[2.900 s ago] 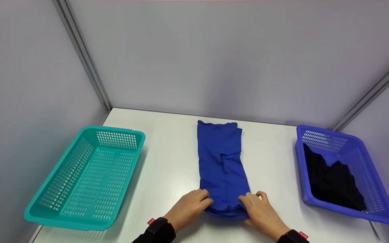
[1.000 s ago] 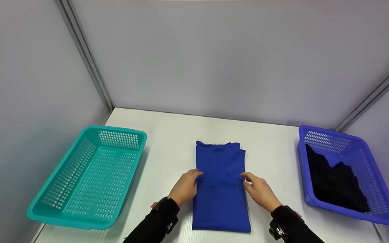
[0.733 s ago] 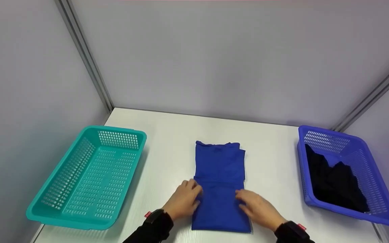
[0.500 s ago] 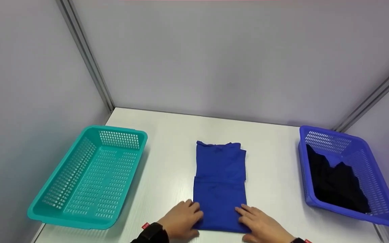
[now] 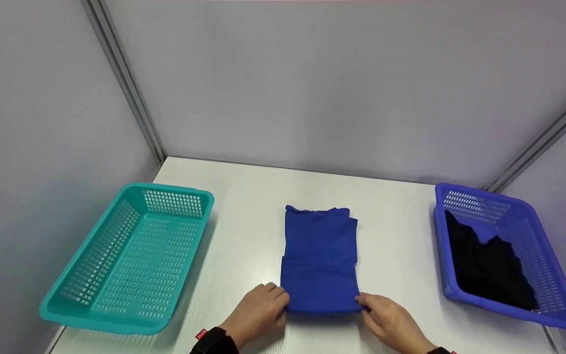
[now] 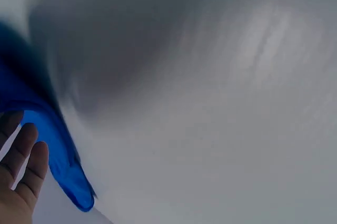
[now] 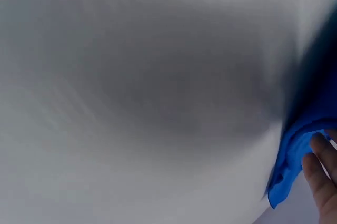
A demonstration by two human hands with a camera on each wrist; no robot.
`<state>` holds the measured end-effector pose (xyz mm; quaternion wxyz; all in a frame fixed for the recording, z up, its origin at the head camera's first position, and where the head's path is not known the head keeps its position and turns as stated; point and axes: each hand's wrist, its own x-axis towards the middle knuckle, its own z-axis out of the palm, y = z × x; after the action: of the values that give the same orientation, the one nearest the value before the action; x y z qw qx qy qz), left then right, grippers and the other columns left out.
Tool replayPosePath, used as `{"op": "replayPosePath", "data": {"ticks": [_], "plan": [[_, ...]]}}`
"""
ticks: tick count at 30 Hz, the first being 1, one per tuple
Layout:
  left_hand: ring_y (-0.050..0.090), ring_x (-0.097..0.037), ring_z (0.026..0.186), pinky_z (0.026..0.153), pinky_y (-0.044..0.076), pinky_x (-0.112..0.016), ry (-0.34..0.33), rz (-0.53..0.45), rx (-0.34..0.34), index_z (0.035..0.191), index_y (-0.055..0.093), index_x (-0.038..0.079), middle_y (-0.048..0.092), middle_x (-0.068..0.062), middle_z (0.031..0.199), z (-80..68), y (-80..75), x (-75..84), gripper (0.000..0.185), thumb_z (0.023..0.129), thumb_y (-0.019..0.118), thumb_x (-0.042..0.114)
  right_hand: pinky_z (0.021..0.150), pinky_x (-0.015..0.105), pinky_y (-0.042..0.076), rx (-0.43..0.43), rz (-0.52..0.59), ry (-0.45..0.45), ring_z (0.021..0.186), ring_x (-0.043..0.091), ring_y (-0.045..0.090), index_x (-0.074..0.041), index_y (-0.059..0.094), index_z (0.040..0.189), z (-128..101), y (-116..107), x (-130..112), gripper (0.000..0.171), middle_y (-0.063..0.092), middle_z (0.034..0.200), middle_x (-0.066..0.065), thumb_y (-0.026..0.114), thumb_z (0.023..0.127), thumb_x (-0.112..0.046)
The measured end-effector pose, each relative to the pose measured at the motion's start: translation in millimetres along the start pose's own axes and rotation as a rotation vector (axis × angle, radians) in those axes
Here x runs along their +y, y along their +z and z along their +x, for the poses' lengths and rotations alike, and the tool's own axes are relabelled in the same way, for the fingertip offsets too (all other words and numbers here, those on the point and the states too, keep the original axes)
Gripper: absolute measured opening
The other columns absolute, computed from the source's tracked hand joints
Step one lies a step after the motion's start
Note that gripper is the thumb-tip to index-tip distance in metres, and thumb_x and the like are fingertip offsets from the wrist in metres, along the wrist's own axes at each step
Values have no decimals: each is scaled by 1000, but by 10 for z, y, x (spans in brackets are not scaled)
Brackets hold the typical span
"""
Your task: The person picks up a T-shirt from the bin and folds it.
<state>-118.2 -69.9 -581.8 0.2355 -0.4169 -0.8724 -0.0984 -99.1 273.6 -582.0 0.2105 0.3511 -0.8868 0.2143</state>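
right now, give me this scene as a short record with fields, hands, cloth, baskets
left hand: grips the near left corner of the blue garment
right hand: grips the near right corner of the blue garment
blue garment: folded, on the white table, near edge lifted slightly
teal basket: left of the garment, nothing seen inside
blue basket: right of the garment, holds a black cloth
wrist views: blurred, each showing fingers against blue fabric

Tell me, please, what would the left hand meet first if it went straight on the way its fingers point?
The left hand grips the near left corner of the folded blue shirt. Its fingers point away and rightward, so it would likely meet that shirt's upper layers first; depth is unclear.
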Motion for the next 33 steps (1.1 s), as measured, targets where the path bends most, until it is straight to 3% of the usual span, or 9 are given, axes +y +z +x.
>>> {"op": "replayPosePath", "data": {"ticks": [4, 7, 11, 15, 20, 24, 28, 33], "plan": [[55, -10, 74, 65, 45, -26, -154, -179, 139, 81, 57, 16, 58, 8, 80, 171, -198, -66, 23, 68, 74, 7, 92, 9, 47, 45, 197, 163, 98, 19, 73, -7, 72, 108, 177, -161, -31, 33, 76, 109, 2, 77, 79, 9], [55, -9, 74, 66, 47, -27, -241, -289, 166, 87, 59, 14, 61, 7, 82, 279, -337, -90, 21, 73, 71, 4, 91, 9, 47, 38, 310, 300, 100, 15, 73, -13, 71, 109, 303, -278, -72, 29, 76, 112, 2, 72, 88, 7], [51, -6, 66, 61, 48, -24, -366, -415, 122, 94, 61, 13, 68, 6, 84, 343, -501, -75, 18, 81, 67, 3, 75, 15, 53, 6, 472, 438, 87, 5, 71, -15, 67, 106, 426, -417, -129, 18, 78, 98, 2, 66, 97, -1], [48, 0, 62, 57, 46, -21, -462, -538, 69, 96, 58, 13, 64, 9, 76, 343, -628, -62, 15, 86, 62, 3, 66, 22, 56, -76, 724, 492, 77, 5, 68, -4, 63, 108, 482, -520, -179, 7, 74, 86, 9, 58, 102, -5], [37, 2, 54, 50, 33, -18, -532, -697, 20, 94, 55, 13, 42, 16, 64, 344, -700, -96, 15, 87, 58, 0, 67, 40, 62, -222, 1036, 528, 85, 18, 74, 6, 55, 115, 489, -570, -206, 17, 73, 94, 13, 49, 107, -8], [35, 2, 51, 50, 32, -18, -635, -835, -43, 93, 56, 13, 42, 15, 60, 375, -699, -148, 12, 88, 55, 1, 61, 50, 60, -330, 1210, 608, 79, 24, 74, 10, 49, 119, 495, -546, -180, 27, 73, 96, 14, 46, 109, -14], [38, 0, 50, 49, 36, -20, -729, -815, -86, 94, 59, 11, 48, 12, 63, 441, -627, -203, 10, 90, 54, 4, 60, 49, 60, -357, 1187, 733, 77, 26, 74, 8, 50, 121, 535, -470, -118, 34, 72, 94, 15, 51, 108, -23], [44, -5, 55, 53, 40, -24, -735, -602, -68, 98, 63, 9, 58, 5, 71, 556, -432, -260, 9, 92, 57, 5, 63, 41, 61, -262, 908, 848, 76, 24, 71, 1, 58, 118, 610, -291, -18, 30, 71, 91, 12, 59, 105, -26]]}}
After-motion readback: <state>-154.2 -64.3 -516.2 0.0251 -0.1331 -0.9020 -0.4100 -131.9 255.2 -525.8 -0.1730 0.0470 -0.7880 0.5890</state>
